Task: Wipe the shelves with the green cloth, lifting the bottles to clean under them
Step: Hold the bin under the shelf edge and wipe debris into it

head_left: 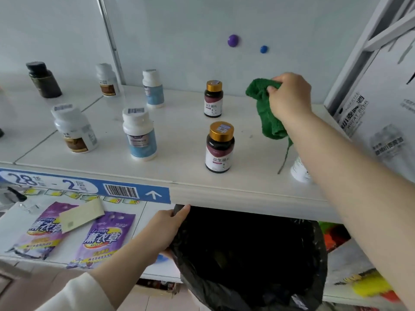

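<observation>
My right hand [288, 97] grips the green cloth [267, 111] above the right end of the white shelf [184, 131]; the cloth hangs down from my fist, a loose thread trailing below it. Two dark bottles with gold caps stand left of the cloth, one at the back [213, 99] and one near the front [220, 147]. Further left stand white bottles with blue labels [139, 134] [153, 88], white bottles with brown labels [74, 129] [107, 80] and a dark bottle [43, 79]. My left hand [167, 227] holds the rim of a black bin bag [247, 254] under the shelf edge.
A white bottle [299, 170] is partly hidden behind my right forearm at the shelf's front right. Purple pouches [102, 237] and a pale card [82, 215] lie on the lower shelf. A white metal upright [359, 55] and a printed carton [381, 122] bound the right side.
</observation>
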### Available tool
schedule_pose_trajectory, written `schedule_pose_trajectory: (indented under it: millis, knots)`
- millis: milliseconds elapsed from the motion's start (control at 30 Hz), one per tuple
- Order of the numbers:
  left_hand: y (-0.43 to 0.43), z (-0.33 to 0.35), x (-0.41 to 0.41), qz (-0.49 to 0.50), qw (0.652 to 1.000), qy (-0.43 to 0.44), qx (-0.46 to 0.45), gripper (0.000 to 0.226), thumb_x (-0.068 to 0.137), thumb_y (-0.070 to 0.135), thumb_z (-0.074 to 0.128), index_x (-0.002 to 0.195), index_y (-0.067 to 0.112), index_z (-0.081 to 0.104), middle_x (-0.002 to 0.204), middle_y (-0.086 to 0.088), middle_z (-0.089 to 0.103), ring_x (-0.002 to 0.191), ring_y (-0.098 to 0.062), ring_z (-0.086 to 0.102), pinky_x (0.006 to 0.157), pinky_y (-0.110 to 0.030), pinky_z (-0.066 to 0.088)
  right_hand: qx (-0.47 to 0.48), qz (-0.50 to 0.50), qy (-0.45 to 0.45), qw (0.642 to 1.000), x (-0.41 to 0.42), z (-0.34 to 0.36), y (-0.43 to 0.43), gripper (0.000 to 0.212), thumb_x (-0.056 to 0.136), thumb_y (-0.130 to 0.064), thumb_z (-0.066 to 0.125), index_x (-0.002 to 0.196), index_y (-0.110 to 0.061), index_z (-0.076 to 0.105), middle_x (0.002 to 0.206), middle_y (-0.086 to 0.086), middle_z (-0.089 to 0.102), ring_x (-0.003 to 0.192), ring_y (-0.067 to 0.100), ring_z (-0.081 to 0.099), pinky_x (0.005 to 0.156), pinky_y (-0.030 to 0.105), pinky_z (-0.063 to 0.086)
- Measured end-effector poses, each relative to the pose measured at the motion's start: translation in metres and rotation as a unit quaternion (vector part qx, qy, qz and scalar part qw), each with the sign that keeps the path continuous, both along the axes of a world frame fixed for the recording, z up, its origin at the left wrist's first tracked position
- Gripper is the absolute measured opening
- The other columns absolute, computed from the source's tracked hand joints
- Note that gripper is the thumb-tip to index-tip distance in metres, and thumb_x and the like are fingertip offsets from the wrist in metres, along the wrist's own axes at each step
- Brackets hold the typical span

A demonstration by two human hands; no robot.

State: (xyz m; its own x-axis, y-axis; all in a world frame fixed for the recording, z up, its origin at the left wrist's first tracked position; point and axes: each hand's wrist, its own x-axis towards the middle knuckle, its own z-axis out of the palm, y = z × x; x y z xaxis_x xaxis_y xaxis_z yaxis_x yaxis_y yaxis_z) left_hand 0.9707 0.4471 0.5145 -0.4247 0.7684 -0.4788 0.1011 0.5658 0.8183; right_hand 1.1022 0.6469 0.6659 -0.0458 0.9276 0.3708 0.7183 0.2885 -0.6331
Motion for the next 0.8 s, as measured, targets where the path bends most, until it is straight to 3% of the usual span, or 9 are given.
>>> schedule_pose_trajectory:
  millis: [133,267,433,533,633,700,767,800]
  knots:
    - [0.000,-0.004,-0.010,-0.028,1.000,0.011,0.007,0.032,0.091,0.044,0.045,0.074,0.021,0.058,0.082,0.001,0.061,0.076,-0.008,0.054,0.067,-0.026,0.044,-0.089,0.020,-0.144,0.985,-0.027,-0.038,0.039,0.032,0.093,-0.009,0.044,0.122,-0.006,0.055,0.129,0.014,0.055,0.117,0.029,0.051,0.096,0.033,0.041]
    - [0.004,-0.007,-0.016,-0.047,0.999,0.007,-0.007,0.032,0.091,0.045,0.046,0.068,0.023,0.053,0.077,0.003,0.056,0.074,-0.010,0.051,0.086,-0.033,0.044,-0.126,0.083,-0.305,0.940,-0.028,-0.063,0.042,0.039,0.093,-0.023,0.045,0.132,-0.018,0.046,0.137,0.011,0.049,0.121,0.032,0.047,0.094,0.033,0.040]
    - [0.003,-0.009,-0.015,-0.054,0.998,0.014,0.005,0.034,0.091,0.046,0.045,0.069,0.022,0.053,0.078,0.003,0.057,0.075,-0.012,0.052,0.072,-0.030,0.041,-0.119,0.057,-0.334,0.933,-0.024,-0.065,0.027,0.038,0.091,-0.016,0.043,0.127,-0.023,0.052,0.128,0.009,0.057,0.110,0.031,0.054,0.073,0.028,0.038]
    - [0.001,-0.009,-0.013,-0.059,0.998,0.005,0.006,0.033,0.091,0.047,0.043,0.070,0.024,0.053,0.079,0.004,0.057,0.074,-0.008,0.051,0.068,-0.026,0.043,-0.117,0.039,-0.329,0.936,-0.019,-0.068,0.013,0.036,0.089,-0.011,0.042,0.121,-0.020,0.056,0.120,0.010,0.060,0.105,0.031,0.055,0.071,0.029,0.038]
    - [0.000,-0.004,-0.012,-0.056,0.998,0.000,0.007,0.033,0.091,0.046,0.044,0.077,0.020,0.057,0.080,0.001,0.059,0.071,-0.011,0.056,0.046,-0.015,0.048,-0.124,0.029,-0.339,0.932,-0.015,-0.069,0.000,0.033,0.089,-0.009,0.044,0.118,-0.016,0.057,0.118,0.009,0.060,0.104,0.030,0.056,0.071,0.029,0.037]
    - [0.000,-0.004,-0.011,-0.052,0.999,0.001,-0.001,0.035,0.090,0.048,0.044,0.076,0.020,0.057,0.081,-0.002,0.060,0.074,-0.016,0.058,0.063,-0.024,0.056,-0.124,0.027,-0.337,0.933,-0.013,-0.070,-0.010,0.030,0.090,-0.010,0.044,0.116,-0.013,0.058,0.118,0.009,0.058,0.103,0.030,0.055,0.070,0.029,0.037]
    - [0.001,-0.006,-0.011,-0.047,0.999,0.004,-0.006,0.036,0.089,0.050,0.045,0.073,0.020,0.056,0.083,-0.004,0.061,0.080,-0.020,0.059,0.084,-0.040,0.054,-0.119,0.030,-0.329,0.936,-0.010,-0.070,-0.022,0.030,0.090,-0.011,0.044,0.118,-0.012,0.056,0.120,0.009,0.054,0.107,0.031,0.052,0.072,0.031,0.036]
    - [0.001,-0.006,-0.011,-0.045,0.999,0.003,-0.006,0.037,0.089,0.050,0.046,0.073,0.019,0.056,0.084,-0.005,0.062,0.083,-0.023,0.060,0.088,-0.044,0.052,-0.118,0.033,-0.324,0.938,-0.009,-0.070,-0.029,0.032,0.091,-0.011,0.044,0.120,-0.013,0.054,0.122,0.009,0.051,0.110,0.031,0.049,0.074,0.032,0.036]
